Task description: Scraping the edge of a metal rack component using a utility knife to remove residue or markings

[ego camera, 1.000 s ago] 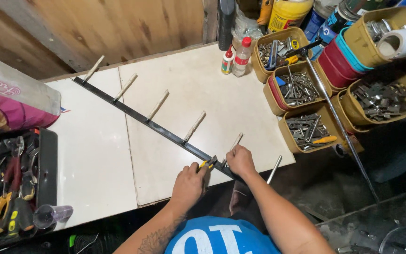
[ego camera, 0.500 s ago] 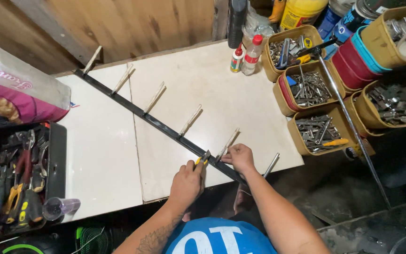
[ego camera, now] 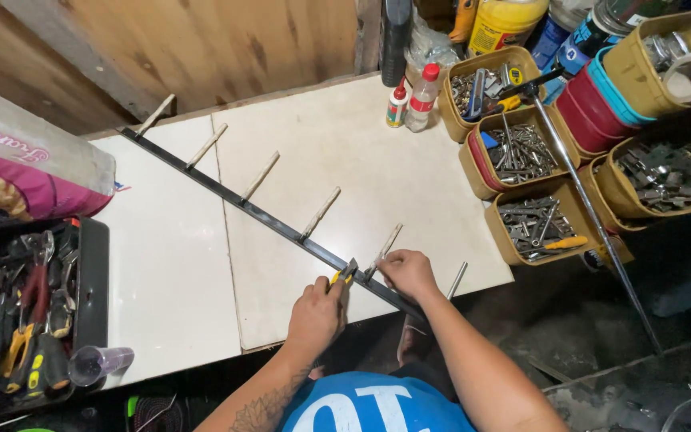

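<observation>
While left hand (ego camera: 316,314) grips pliers (ego camera: 344,274), right hand (ego camera: 408,273) on bar (ego camera: 281,228)

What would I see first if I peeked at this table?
Your eye lands on the long black metal bar with pale wooden pegs, lying slantwise across the white tabletop. At its near end the left hand holds yellow-handled pliers to the bar, and the right hand touches one peg. To the right stand yellow tubs of metal hardware; far left sits a black tray of hand tools.
</observation>
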